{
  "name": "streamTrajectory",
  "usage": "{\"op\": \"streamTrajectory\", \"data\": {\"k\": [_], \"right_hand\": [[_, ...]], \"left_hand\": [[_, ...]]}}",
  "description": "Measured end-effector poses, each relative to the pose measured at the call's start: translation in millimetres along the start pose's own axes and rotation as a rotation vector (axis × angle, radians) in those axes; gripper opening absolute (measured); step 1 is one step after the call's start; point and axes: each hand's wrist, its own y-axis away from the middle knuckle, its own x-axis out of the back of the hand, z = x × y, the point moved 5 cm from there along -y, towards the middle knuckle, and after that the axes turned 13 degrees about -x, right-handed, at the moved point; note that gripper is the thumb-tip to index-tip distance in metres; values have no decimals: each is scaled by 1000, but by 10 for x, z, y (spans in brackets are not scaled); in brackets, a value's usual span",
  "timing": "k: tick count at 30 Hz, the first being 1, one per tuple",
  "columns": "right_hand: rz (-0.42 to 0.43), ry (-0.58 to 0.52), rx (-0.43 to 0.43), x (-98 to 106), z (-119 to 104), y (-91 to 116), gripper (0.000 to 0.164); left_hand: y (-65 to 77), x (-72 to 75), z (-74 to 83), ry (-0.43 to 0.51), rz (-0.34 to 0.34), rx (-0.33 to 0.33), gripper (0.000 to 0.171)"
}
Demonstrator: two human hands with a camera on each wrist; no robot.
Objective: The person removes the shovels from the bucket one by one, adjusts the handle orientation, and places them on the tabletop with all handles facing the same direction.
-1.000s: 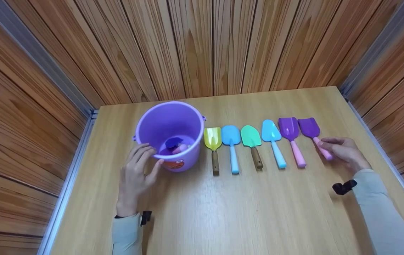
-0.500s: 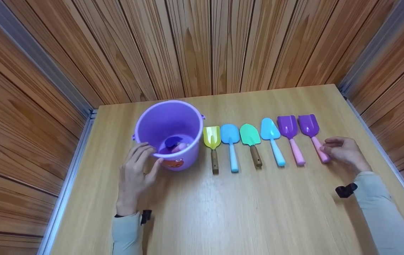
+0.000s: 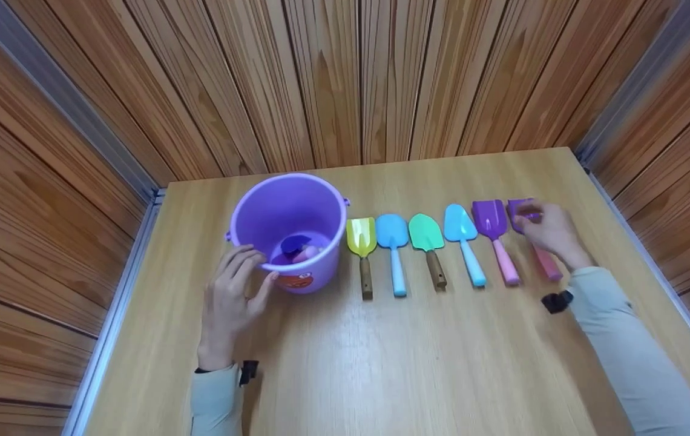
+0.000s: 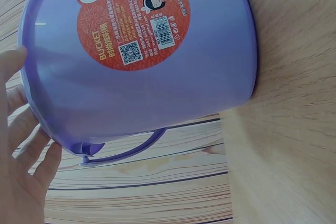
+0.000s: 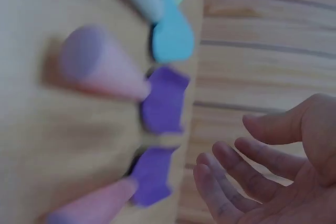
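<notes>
A purple bucket [image 3: 321, 266] stands on the left half of the table, with a dark purple and pink thing [image 3: 296, 245] lying inside. My left hand [image 3: 230, 303] holds its near-left rim, thumb on the outer side. To the right, toy shovels lie in a row: yellow [image 3: 361, 236], blue [image 3: 393, 231], green [image 3: 427, 233], light blue [image 3: 460, 223] and two purple ones with pink handles. Over the rightmost purple shovel [image 3: 546, 265] hovers my right hand [image 3: 554, 230], hiding part of it. In the right wrist view its fingers are loosely spread, apart from the shovels, holding nothing.
Wood-panelled walls [image 3: 339, 79] enclose the wooden table [image 3: 345, 363] at the back and sides. The other purple shovel [image 3: 490, 218] lies just left of my right hand. In the left wrist view the bucket's handle [image 4: 131, 153] hangs at its side.
My right hand has let go of the rightmost shovel's pink handle after shifting it slightly, and moved up and left over its blade. The left hand stays on the bucket.
</notes>
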Motion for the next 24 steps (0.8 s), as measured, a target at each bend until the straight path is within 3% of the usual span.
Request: {"op": "streamTrajectory", "data": {"k": [12,24], "right_hand": [[-23,-44,225,-502,-1104,-42,45],[-89,-51,413,-931,-2107,151,44]], "left_hand": [[17,10,-9,-4,-14,23,36],[22,2,-12,-2,-14,25,35]]}}
